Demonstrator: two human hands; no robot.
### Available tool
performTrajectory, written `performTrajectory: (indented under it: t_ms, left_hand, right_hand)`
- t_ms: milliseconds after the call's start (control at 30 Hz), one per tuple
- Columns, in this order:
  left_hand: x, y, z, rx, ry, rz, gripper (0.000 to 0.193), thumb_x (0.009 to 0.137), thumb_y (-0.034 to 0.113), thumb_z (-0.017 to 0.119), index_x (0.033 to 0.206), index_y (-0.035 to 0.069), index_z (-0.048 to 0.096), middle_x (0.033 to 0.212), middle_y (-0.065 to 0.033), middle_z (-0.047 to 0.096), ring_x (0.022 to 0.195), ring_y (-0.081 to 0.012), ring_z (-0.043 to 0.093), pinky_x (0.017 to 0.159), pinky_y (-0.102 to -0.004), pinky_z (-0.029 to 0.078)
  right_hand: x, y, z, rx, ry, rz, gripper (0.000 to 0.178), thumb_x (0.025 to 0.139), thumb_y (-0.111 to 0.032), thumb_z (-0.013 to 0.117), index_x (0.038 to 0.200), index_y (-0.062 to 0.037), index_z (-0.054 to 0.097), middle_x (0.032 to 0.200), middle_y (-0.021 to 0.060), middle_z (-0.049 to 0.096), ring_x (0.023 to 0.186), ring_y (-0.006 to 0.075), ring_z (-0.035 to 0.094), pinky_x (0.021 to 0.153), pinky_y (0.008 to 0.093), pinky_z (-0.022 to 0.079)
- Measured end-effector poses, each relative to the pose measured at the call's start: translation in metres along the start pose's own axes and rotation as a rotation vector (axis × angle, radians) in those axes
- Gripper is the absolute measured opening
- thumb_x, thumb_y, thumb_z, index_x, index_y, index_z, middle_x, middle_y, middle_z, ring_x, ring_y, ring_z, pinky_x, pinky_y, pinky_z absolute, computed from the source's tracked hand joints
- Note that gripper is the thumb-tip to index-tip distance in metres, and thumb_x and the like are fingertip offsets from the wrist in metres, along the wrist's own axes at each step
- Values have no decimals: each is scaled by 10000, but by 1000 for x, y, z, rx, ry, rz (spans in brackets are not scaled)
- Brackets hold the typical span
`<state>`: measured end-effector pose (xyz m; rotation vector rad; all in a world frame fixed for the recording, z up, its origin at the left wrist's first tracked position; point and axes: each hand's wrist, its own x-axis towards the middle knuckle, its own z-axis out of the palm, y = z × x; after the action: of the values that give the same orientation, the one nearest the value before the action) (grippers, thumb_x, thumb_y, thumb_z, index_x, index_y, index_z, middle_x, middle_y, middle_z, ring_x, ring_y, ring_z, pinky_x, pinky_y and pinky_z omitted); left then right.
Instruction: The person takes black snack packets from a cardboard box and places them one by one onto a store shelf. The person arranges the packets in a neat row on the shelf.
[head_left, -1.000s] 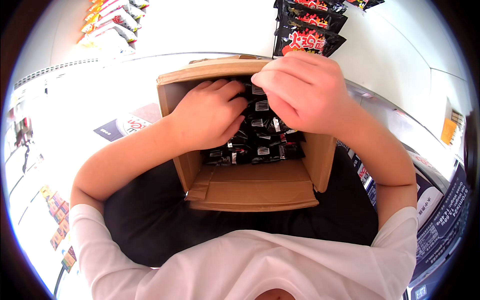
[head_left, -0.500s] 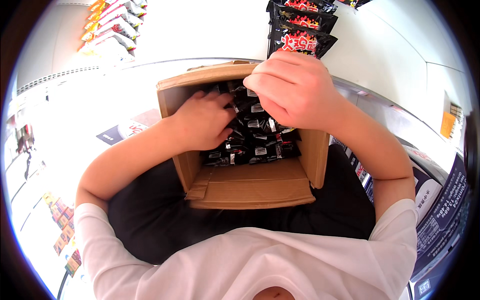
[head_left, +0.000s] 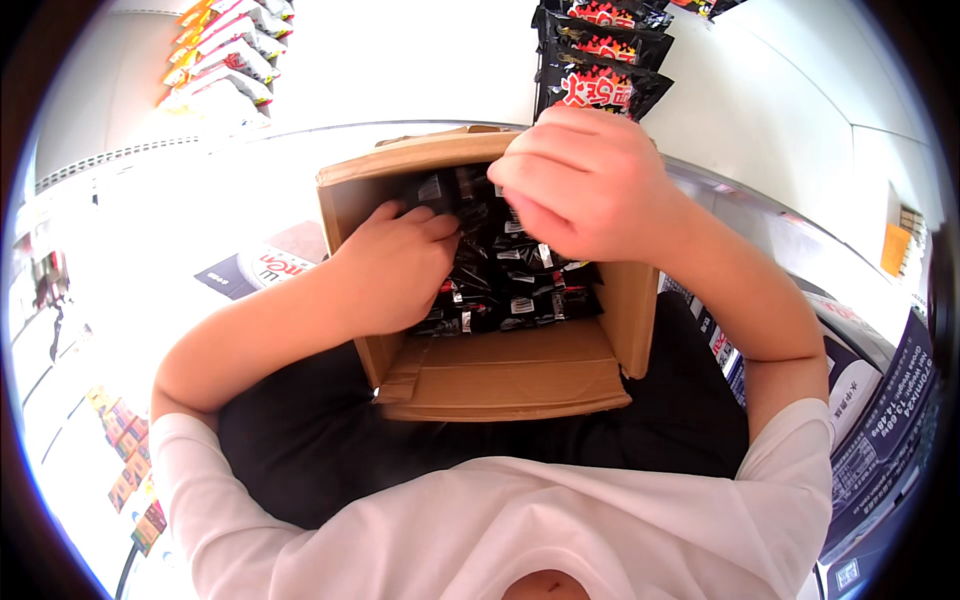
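An open cardboard box (head_left: 505, 385) sits tilted on my lap, its opening facing me. Black packets (head_left: 515, 280) with white label patches fill it in rows. My left hand (head_left: 400, 265) reaches in at the left side, fingers apart and slightly bent over the packets, gripping none that I can see. At the far right of the opening, my right hand (head_left: 590, 185) is closed with its fingers pressed together. Whatever it may hold is hidden by the fingers.
Beyond the box hang black packets with red print (head_left: 600, 85). White and orange bags (head_left: 230, 60) hang at the far left. A dark blue carton (head_left: 880, 420) stands at my right, and another printed carton (head_left: 265, 265) lies left of the box.
My left hand has drawn slightly toward me, showing more packets at the back left. My right hand stays closed, almost in the same place.
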<state>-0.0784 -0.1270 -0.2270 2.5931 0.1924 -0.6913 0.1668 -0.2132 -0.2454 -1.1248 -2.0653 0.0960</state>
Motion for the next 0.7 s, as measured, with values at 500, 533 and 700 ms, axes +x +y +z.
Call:
performTrajectory:
  t_ms: [500, 533, 700]
  left_hand:
    - [-50, -22, -97, -656, 778, 325, 423, 902, -10, 639, 1324, -44, 640, 1341, -222, 677, 1267, -323, 650, 1080, -426, 501]
    - [-49, -24, -90, -909, 883, 223, 513, 967, 72, 604, 1463, -32, 521, 1416, -216, 636, 1317, -307, 619, 1113, -418, 470]
    - [-39, -29, -71, -1600, 783, -21, 641, 1062, 391, 609, 1549, 15, 430, 1443, -189, 625, 1298, -284, 649, 1056, -450, 541]
  right_hand:
    - [22, -21, -44, 532, -248, 646, 189, 991, -189, 719, 956, -4, 717, 652, 121, 607, 563, 189, 596, 540, 365, 415]
    - [25, -17, -45, 612, -173, 708, 201, 1006, -194, 712, 985, 6, 722, 683, 93, 644, 601, 143, 616, 544, 343, 440]
    - [22, -9, -35, 1300, 274, 1082, 258, 1068, -161, 657, 1257, 14, 669, 1126, 77, 735, 990, 149, 725, 780, 320, 648]
